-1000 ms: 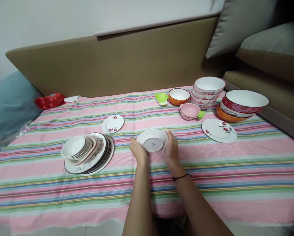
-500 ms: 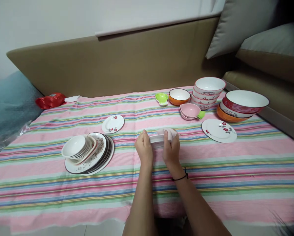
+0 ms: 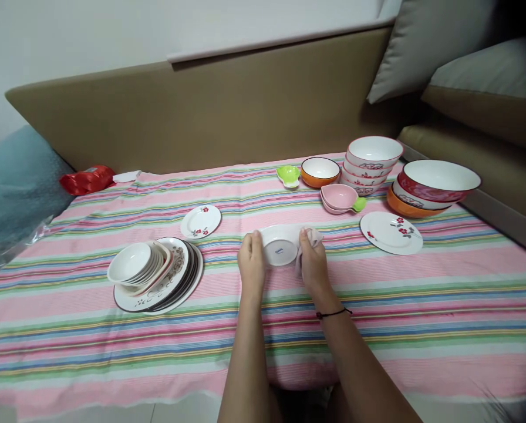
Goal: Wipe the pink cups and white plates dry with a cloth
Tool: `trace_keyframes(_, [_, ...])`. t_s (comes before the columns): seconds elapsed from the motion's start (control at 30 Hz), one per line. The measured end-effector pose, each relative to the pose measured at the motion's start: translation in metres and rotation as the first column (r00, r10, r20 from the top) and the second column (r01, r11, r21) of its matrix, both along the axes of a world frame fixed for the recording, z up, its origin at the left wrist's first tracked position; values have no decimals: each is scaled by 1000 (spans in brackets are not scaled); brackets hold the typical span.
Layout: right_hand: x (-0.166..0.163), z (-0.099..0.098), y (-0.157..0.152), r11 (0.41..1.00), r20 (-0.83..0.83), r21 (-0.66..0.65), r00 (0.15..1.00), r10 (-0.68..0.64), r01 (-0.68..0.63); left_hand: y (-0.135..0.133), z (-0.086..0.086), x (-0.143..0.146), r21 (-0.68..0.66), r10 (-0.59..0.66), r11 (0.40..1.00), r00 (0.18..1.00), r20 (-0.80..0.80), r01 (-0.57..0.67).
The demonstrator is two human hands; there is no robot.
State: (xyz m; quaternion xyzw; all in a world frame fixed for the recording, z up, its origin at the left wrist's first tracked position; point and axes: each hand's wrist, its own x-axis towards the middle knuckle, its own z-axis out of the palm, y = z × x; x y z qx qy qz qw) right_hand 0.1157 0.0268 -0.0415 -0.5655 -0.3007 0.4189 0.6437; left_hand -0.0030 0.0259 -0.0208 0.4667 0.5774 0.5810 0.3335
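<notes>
Between my two hands a small white plate is held up over the cloth, its underside with a blue mark facing me. My left hand is closed on the plate's left rim. At the right rim my right hand is closed on a pale cloth pressed against the plate. Left of my hands lies a small white plate with red flowers. A larger flowered plate lies to the right.
A stack of plates and small bowls stands at left. Pink dishes, a green dish, an orange bowl and two bowl stacks stand at back right. A striped tablecloth lies beneath; a red package is far left.
The plate has tilted from nearly edge-on so that its underside now faces me. My right hand has shifted slightly right along with the cloth.
</notes>
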Motion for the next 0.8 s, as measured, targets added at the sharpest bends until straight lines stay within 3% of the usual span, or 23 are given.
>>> trace_keyframes(0.1, [5,3,0,1000,-8,11,1000,-4,4,2,-2,-5,-15,-177,984,984,6,177])
trace_keyframes(0.17, [8,4,1,1000,-72,14,997,8,-7,5,-9,-5,-51,-126,990,989,75,130])
trace_keyframes(0.27, [14,7,1,1000,-271,-11,963,-7,5,8,-19,-4,-122,44,992,966,255,-13])
trace_keyframes(0.37, [24,10,0,996,-375,-70,924,-73,51,10,-24,-6,-187,108,982,917,385,-37])
trace_keyframes(0.5, [31,12,-1,978,-115,-83,973,-198,189,11,-22,-8,-168,41,985,921,387,27])
trace_keyframes(0.6, [19,7,1,974,182,92,958,-221,207,10,-21,-5,-119,-33,989,918,395,86])
trace_keyframes(0.73, [-7,0,0,962,531,223,847,18,-161,6,-16,6,-52,-165,974,844,511,222])
trace_keyframes(0.8, [-13,1,-4,892,684,242,719,122,-382,3,-12,11,-11,-194,969,788,584,247])
